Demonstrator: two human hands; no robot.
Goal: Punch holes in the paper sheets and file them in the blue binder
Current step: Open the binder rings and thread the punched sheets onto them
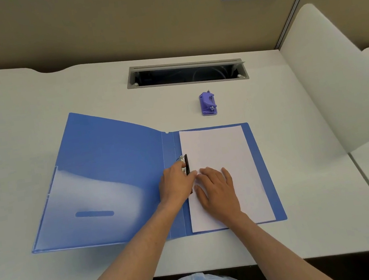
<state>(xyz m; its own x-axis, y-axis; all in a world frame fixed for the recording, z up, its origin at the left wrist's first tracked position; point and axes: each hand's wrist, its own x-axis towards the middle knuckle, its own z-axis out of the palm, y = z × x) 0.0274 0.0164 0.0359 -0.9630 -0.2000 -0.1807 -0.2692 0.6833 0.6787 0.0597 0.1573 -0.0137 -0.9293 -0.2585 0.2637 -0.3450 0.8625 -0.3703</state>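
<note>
**Filing step – seating sheets on the clip**

Blue binder (112, 173) lies open on the tabletop (31, 102); paper sheets (218, 149) sit on its right half, left edge at the ring clip (185, 163). Left hand (175, 186) is on the clip, fingers curled over it – whether they actually grip it I cannot tell. Right hand (218, 192) presses flat on the paper, fingers straight. Hole punch (208, 103) stands well apart behind. Advice: keep the stack pinned, line holes up with the prongs before closing.

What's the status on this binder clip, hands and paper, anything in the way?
Left hand at the ring clip, grip unclear. Right hand flat on paper sheets inside open blue binder. Hole punch set aside behind; nothing obstructing.
</note>
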